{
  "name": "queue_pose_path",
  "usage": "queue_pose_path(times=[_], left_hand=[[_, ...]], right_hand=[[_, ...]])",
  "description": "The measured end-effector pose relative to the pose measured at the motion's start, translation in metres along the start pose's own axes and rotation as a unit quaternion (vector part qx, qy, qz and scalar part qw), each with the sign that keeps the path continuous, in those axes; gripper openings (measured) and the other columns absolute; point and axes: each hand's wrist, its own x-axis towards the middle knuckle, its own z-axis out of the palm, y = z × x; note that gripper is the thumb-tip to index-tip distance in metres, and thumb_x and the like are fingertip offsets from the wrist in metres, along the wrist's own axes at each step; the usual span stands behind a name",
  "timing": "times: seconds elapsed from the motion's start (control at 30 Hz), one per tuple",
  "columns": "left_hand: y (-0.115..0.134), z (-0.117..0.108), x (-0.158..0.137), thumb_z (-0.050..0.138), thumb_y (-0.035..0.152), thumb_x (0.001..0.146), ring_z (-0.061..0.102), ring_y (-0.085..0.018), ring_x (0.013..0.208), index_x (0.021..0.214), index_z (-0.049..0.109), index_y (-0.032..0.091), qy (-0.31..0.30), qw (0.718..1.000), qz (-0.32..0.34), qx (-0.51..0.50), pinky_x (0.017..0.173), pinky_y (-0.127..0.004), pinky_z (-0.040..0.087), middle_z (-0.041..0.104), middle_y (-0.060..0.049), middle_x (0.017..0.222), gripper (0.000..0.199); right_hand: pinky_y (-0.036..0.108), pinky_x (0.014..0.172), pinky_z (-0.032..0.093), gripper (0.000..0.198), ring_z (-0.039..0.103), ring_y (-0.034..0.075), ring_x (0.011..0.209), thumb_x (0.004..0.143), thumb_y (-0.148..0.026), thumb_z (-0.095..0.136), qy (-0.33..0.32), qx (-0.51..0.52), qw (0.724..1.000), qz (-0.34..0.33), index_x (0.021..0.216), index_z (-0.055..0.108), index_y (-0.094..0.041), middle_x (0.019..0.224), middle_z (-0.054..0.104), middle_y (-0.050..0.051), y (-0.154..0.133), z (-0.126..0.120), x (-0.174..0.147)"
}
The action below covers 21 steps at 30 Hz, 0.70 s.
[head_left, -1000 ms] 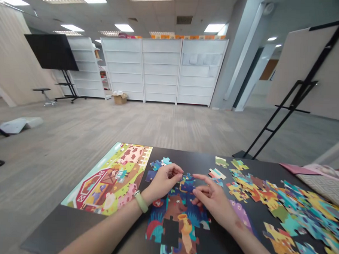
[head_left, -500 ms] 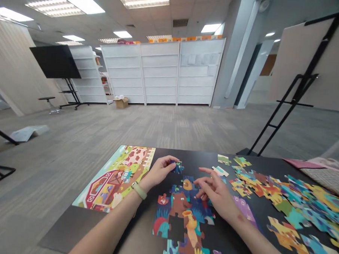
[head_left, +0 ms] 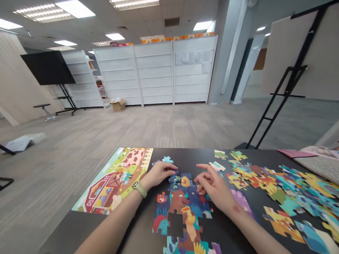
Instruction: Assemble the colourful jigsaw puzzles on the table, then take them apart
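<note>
My left hand point(head_left: 161, 172), a pale green watch band on its wrist, pinches a dark blue puzzle piece point(head_left: 174, 177) at the upper left edge of a partly joined puzzle point(head_left: 179, 200). Whether the piece is locked in cannot be told. The puzzle shows a brown bear on dark blue, with gaps in it. Over its upper right side rests my right hand point(head_left: 213, 187), index finger stretched out and the other fingers loosely bent, holding nothing visible. Just beyond my left hand lies a light blue piece point(head_left: 167, 159). A purple piece point(head_left: 241, 200) shows beside my right forearm.
A farm picture sheet point(head_left: 113, 180) lies on the black table point(head_left: 66, 227) at the left. Many loose puzzle pieces point(head_left: 268, 180) spread across the right side. Farther right is a patterned cloth-like item point(head_left: 322, 163). An easel stand point(head_left: 283, 87) rises behind the table.
My left hand has lowered the dark blue piece toward the puzzle's upper left edge, uncovering the light blue piece behind. My right hand stays nearly in place. The view has tilted slightly.
</note>
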Motion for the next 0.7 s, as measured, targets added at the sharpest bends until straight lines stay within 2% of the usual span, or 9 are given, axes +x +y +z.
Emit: queue_pose_path(times=[0.23,0.47,0.7], left_hand=[[0.01,0.004,-0.002,0.065,0.028,0.092,0.071,-0.023,0.096,0.109,0.077,0.021,-0.011,0.997,0.031,0.073,0.085,-0.032,0.053,0.078,-0.006,0.106,0.022],[0.018,0.01,-0.001,0.066,0.021,0.091,0.071,-0.022,0.088,0.099,0.078,0.021,-0.018,0.986,0.064,0.152,0.081,-0.03,0.052,0.078,-0.005,0.097,0.014],[0.018,0.009,0.0,0.065,0.016,0.092,0.071,-0.021,0.094,0.097,0.076,0.02,-0.025,0.977,0.096,0.19,0.089,-0.03,0.051,0.077,-0.005,0.1,0.012]], right_hand=[[0.027,0.055,0.052,0.041,0.066,0.015,0.059,0.089,-0.044,0.055,-0.006,-0.018,1.0,-0.003,0.124,0.049,-0.024,0.08,0.065,-0.002,-0.002,0.001,-0.002],[0.026,0.055,0.051,0.04,0.065,0.014,0.059,0.089,-0.043,0.054,-0.009,-0.019,1.0,0.0,0.123,0.049,-0.023,0.079,0.064,-0.003,-0.003,0.002,-0.003],[0.026,0.056,0.051,0.038,0.065,0.014,0.06,0.091,-0.042,0.052,-0.018,-0.027,0.999,-0.004,0.123,0.048,-0.023,0.08,0.063,-0.003,-0.001,0.0,-0.002]])
